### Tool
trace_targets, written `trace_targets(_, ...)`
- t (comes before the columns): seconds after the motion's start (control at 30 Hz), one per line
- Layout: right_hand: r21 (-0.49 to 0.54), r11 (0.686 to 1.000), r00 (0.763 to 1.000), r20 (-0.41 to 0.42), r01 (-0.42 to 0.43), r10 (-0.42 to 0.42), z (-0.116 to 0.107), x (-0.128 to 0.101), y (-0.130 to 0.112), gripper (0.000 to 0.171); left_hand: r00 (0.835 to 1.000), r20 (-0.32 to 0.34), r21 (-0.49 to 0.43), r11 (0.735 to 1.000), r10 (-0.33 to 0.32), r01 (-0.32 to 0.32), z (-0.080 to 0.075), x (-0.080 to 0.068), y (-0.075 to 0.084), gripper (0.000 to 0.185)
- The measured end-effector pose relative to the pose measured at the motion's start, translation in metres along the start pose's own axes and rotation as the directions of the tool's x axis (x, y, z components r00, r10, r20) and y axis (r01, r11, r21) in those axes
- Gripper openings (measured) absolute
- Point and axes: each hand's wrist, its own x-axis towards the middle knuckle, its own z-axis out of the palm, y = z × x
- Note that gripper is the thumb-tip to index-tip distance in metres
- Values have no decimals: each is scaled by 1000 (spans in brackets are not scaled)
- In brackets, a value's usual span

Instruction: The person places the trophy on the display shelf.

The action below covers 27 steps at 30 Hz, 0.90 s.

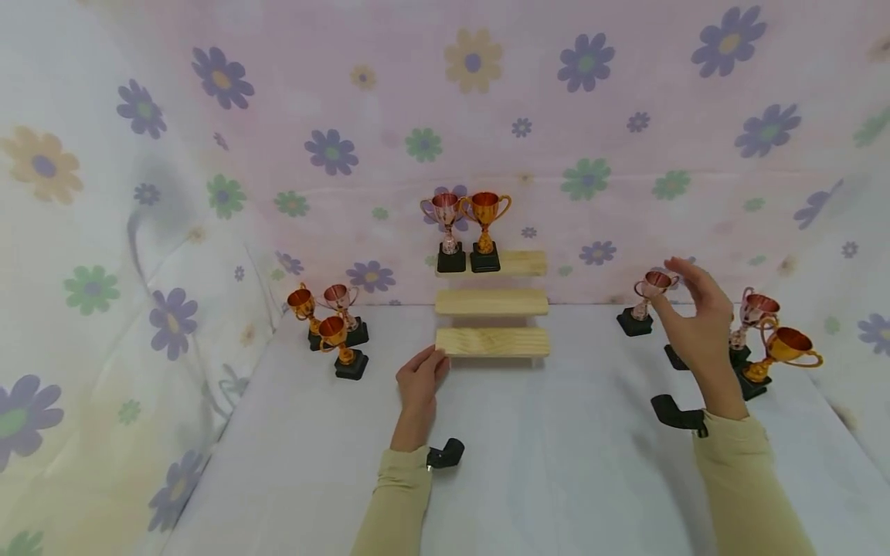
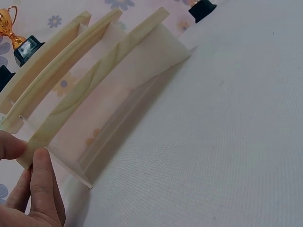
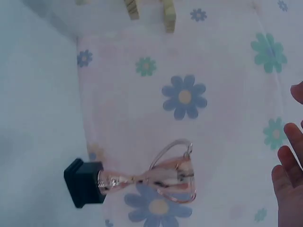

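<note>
My left hand [image 1: 419, 388] pinches the left end of the lowest step [image 1: 492, 342] of a three-step wooden display stand. In the left wrist view, the thumb lies over that board [image 2: 90, 85] and the fingers are under it. On the top step stand a rose-gold trophy cup [image 1: 450, 241] and a gold trophy cup [image 1: 485, 241], both on black bases. My right hand [image 1: 704, 332] hovers with thumb and fingers apart near a rose-gold trophy cup [image 1: 638, 310] standing upright on the table. The right wrist view shows a gap between the fingers [image 3: 291, 165] and this trophy cup [image 3: 142, 179].
Left of the stand, two gold trophy cups and a rose-gold trophy cup [image 1: 338, 297] stand grouped. Behind my right forearm are a rose-gold trophy cup [image 1: 758, 310], a leaning gold trophy cup [image 1: 786, 345] and another black base [image 1: 674, 357]. Flowered cloth [image 1: 375, 69] encloses the white table [image 1: 528, 455].
</note>
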Motion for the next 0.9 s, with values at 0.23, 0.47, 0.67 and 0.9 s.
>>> trace_targets(0.23,-192,965,976,-160,-179,149,-26,-19,22,56,1000,-4,2,1000,9,-9,1,-1,1,29)
trace_targets(0.47,-172,945,951,-190,-278,245,-33,-36,37,63,1000,-15,0,1000,2,-2,2,-3,1,27)
trace_targets(0.67,-211,938,949,-215,-274,229,-32,-45,42,68,1000,-2,1,1000,14,-14,3,-4,1,27)
trace_targets(0.9,-195,940,941,-253,-279,226,-26,-46,50,68,1000,-9,-7,1000,28,-29,3,-6,2,27)
